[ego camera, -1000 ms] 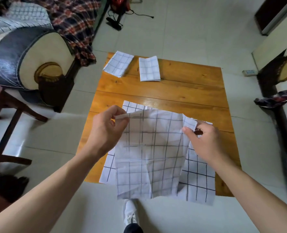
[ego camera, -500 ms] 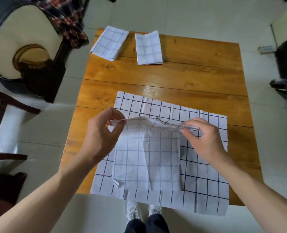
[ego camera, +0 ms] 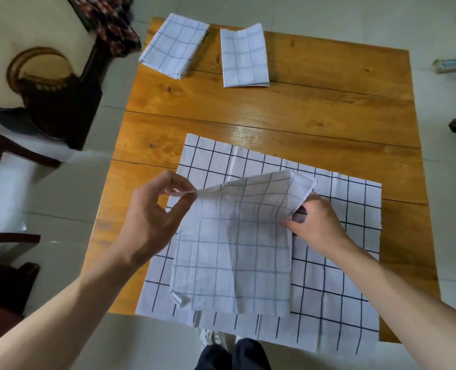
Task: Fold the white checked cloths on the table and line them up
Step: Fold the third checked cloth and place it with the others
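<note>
- Step in hand, as judged: folding of the third cloth, with two of the lot already done; the held cloth (ego camera: 232, 249) hangs between your hands above the near half of the table (ego camera: 315, 113)
- Left hand (ego camera: 152, 222): thumb and forefinger pinch the cloth's upper left corner, the other fingers loosely curled and holding nothing
- Right hand (ego camera: 315, 225): fingers curled on the cloth's right edge, where a narrow flap is turned over; how deep that hold goes you cannot tell from this view
- Held cloth: top edge raised and slack, lower edge draped on a flat cloth (ego camera: 336, 263) spread open beneath it, which overhangs the near table edge
- Two folded cloths at the far edge: the left one (ego camera: 173, 45) lies askew, the right one (ego camera: 244, 56) lies square, near each other but not touching
- Next move, as judged: bring your two pinched corners level, lay the fold down so the edges meet, then press the crease flat
- Note: the flat cloth is not yet folded, and the row at the far edge needs its left piece squared
</note>
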`<state>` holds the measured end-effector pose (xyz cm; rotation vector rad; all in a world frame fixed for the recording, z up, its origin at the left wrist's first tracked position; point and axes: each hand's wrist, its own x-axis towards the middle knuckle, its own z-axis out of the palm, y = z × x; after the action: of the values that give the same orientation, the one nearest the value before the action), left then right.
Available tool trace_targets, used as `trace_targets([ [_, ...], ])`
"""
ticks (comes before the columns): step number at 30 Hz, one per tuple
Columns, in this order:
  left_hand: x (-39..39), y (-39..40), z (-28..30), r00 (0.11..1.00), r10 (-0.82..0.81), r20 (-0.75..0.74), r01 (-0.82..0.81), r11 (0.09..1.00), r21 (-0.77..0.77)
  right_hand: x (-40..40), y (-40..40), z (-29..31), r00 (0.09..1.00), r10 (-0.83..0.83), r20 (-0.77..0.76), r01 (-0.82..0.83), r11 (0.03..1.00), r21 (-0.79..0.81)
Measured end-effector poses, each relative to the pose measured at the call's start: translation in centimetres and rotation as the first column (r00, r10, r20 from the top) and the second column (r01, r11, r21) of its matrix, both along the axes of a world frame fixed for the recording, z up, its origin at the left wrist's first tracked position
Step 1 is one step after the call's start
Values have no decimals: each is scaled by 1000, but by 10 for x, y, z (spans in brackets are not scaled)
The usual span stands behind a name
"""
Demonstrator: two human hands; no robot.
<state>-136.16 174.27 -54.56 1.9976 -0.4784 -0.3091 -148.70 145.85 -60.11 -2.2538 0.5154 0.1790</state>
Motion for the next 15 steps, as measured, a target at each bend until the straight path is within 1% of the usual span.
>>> trace_targets([
  [2, -6, 8, 0, 1000, -17, -19, 17, 1000, 7, -3, -1, -5, 999, 34, 18, -33, 999, -35],
  [4, -11, 17, -1, 998, -35, -44, 36, 999, 36, -3, -2, -8, 990, 118, 79, -110, 988, -108],
  [6, -16, 26, 0, 995, -81, -63, 84, 995, 51, -5, -3, -5, 970, 214, 113, -197, 970, -143],
  [8, -20, 35, 0, 987, -150, -56, 154, 986, 70, -8, -5, -2, 962, 235, 141, -210, 963, -172],
  [11, -28, 47, -4, 962, -269, 39, 261, 955, 141, -12, -5, -5, 953, 263, 153, -219, 942, -256],
  [15, -42, 59, -19, 898, -408, 165, 357, 895, 267, -15, -8, -16, 936, 293, 194, -211, 910, -356],
])
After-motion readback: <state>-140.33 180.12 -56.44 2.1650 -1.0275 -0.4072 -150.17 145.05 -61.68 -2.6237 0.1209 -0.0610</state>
